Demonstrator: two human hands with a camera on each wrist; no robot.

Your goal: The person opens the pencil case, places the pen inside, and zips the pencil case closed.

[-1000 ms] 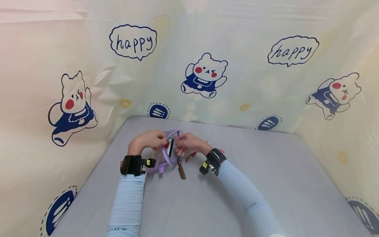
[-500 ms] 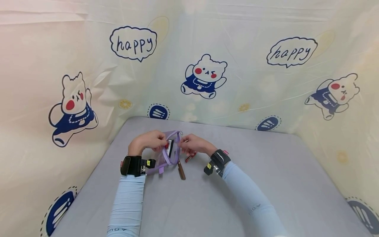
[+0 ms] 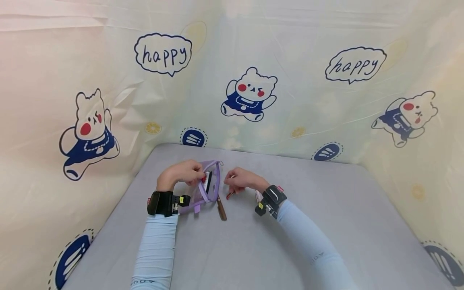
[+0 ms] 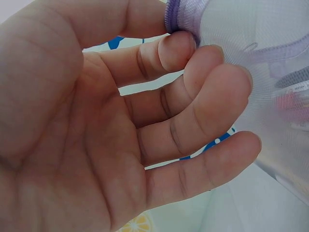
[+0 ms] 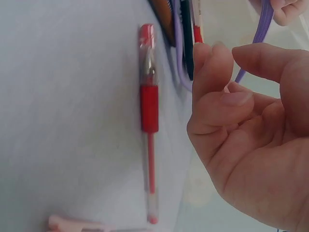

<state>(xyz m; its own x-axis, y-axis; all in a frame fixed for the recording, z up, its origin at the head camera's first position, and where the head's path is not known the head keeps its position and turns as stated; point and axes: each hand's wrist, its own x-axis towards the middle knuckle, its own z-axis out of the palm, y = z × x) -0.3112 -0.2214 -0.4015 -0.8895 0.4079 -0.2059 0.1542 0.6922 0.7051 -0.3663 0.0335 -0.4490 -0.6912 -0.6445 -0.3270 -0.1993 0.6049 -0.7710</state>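
Observation:
My left hand (image 3: 185, 171) pinches the purple zipper edge (image 4: 182, 17) of a see-through mesh pencil pouch (image 3: 193, 196) between thumb and index finger; its other fingers lie loosely bent. The pouch's mouth gapes to the right. Inside are a black pen (image 3: 210, 181) and a white pen with red on it. My right hand (image 3: 242, 179) is just right of the mouth with nothing in it, thumb and index tip a little apart. Below it a red gel pen (image 5: 149, 108) with a clear barrel lies on the table, mostly covered by the hand in the head view.
A brown stick-shaped thing (image 3: 222, 209) lies by the pouch's front corner, its far end at the rim. Something pale pink (image 5: 77, 224) lies near the right wrist. Behind the grey table (image 3: 232, 249) hangs a printed curtain (image 3: 301, 96).
My right hand has drawn back from the pouch's mouth to the right and now hovers over the red pen. The left hand keeps its hold on the pouch edge.

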